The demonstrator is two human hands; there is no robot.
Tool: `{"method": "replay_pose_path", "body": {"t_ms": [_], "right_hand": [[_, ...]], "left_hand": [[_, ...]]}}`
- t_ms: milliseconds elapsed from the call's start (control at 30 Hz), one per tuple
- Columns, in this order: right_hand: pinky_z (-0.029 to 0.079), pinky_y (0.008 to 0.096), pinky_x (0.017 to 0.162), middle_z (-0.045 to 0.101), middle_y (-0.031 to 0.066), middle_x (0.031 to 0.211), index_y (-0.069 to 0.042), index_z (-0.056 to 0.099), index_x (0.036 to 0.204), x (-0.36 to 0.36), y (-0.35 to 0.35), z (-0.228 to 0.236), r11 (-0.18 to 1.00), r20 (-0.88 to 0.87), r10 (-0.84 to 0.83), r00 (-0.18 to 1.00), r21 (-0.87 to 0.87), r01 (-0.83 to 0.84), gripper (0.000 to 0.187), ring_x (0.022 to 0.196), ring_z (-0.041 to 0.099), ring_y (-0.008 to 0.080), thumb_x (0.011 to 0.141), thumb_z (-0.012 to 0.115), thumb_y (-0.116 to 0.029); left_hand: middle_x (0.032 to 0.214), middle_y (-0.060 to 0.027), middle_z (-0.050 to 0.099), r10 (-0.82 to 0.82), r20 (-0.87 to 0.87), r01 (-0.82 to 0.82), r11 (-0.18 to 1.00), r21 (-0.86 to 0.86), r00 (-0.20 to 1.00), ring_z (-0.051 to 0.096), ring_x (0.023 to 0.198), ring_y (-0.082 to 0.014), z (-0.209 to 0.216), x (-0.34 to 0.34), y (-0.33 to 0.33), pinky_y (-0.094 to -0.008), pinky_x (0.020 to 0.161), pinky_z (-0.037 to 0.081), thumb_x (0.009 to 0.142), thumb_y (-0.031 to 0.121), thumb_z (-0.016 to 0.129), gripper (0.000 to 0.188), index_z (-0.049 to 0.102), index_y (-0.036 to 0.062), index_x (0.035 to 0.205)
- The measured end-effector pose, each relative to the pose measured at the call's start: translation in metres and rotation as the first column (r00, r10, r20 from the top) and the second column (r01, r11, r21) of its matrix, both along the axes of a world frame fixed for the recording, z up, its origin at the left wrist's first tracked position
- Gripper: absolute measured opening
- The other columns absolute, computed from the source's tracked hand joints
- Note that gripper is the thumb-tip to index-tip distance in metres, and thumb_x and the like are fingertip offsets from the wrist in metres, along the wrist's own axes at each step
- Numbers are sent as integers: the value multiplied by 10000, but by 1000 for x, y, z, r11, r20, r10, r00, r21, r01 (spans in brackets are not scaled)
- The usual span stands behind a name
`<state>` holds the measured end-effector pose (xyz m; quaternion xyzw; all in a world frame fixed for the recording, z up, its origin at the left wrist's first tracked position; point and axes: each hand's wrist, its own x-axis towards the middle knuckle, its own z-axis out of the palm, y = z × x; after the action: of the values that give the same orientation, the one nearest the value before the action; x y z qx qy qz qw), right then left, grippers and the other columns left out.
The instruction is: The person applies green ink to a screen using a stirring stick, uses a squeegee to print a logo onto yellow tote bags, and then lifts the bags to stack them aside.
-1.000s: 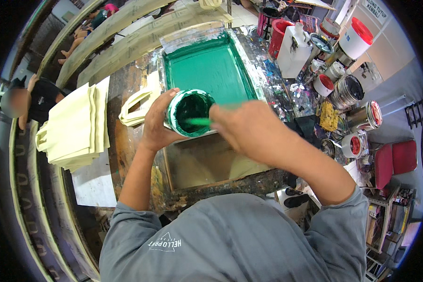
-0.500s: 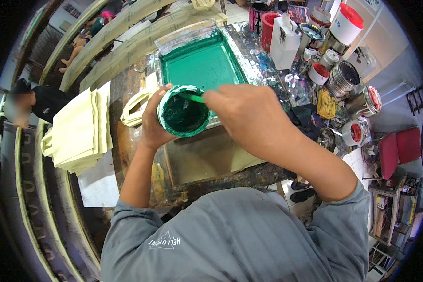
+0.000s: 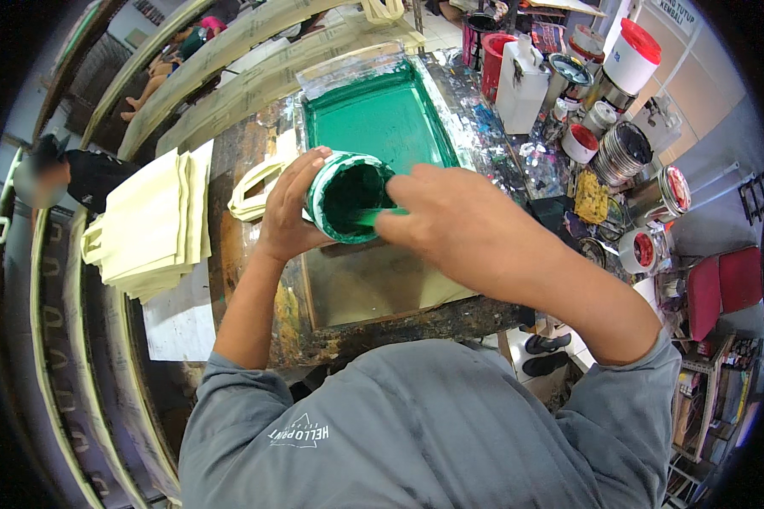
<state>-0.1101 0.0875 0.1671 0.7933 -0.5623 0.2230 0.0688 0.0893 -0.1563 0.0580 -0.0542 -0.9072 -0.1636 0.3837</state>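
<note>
My left hand (image 3: 287, 210) is wrapped around the side of a round tub (image 3: 317, 200), holding it tilted with its mouth facing me and to the right. Dark green ink or paint coats its inside and smears its whitish rim. My right hand (image 3: 437, 208), slightly blurred, is closed on a bright green stick-like tool (image 3: 370, 217). The tool's far end reaches into the tub and its tip is hidden in shadow. Just beyond lies a printing screen (image 3: 373, 119) covered with green ink. A tan panel (image 3: 365, 284) lies below the tub.
Cream fabric bags (image 3: 148, 220) are stacked at the left, with another bag's handle (image 3: 255, 191) by the screen. Paint cans, a white jug (image 3: 520, 89) and a yellow sponge-like block (image 3: 592, 197) crowd the right. Curved racks run along the left, where a person (image 3: 93, 178) is.
The tub's mouth has tilted further toward the right. My right hand has brought the green tool from the upper part of the opening down to its lower right side.
</note>
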Motion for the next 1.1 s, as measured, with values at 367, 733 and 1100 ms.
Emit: {"method": "replay_pose_path", "body": {"t_ms": [367, 733, 1100], "right_hand": [[551, 438, 667, 622, 95, 872, -49, 630, 1170, -13, -21, -45, 956, -114, -274, 955, -142, 257, 321, 798, 678, 294, 856, 666, -102], [523, 452, 665, 672, 151, 791, -60, 719, 1058, -39, -45, -108, 929, 566, -340, 751, 327, 174, 150, 738, 699, 323, 1027, 645, -186], [239, 219, 470, 432, -91, 741, -135, 652, 1156, -64, -118, -154, 737, 738, -641, -211, 514, -440, 142, 558, 314, 31, 1101, 625, -262]], "left_hand": [[1439, -193, 637, 110, 155, -95, 990, -100, 982, 622, 1313, -412, 30, -8, -5, -515, 1108, 508, 530, 287, 1013, 1096, 548, 77, 1500], [1408, -170, 656, 169, 228, -110, 962, -251, 959, 620, 1283, -397, 30, -25, -18, -507, 1093, 492, 482, 202, 989, 1023, 611, 67, 1423], [1420, -117, 640, 371, 230, -246, 866, -434, 900, 602, 1277, -370, 17, -53, -70, -513, 1074, 490, 562, 275, 962, 973, 600, 127, 1453]]}}
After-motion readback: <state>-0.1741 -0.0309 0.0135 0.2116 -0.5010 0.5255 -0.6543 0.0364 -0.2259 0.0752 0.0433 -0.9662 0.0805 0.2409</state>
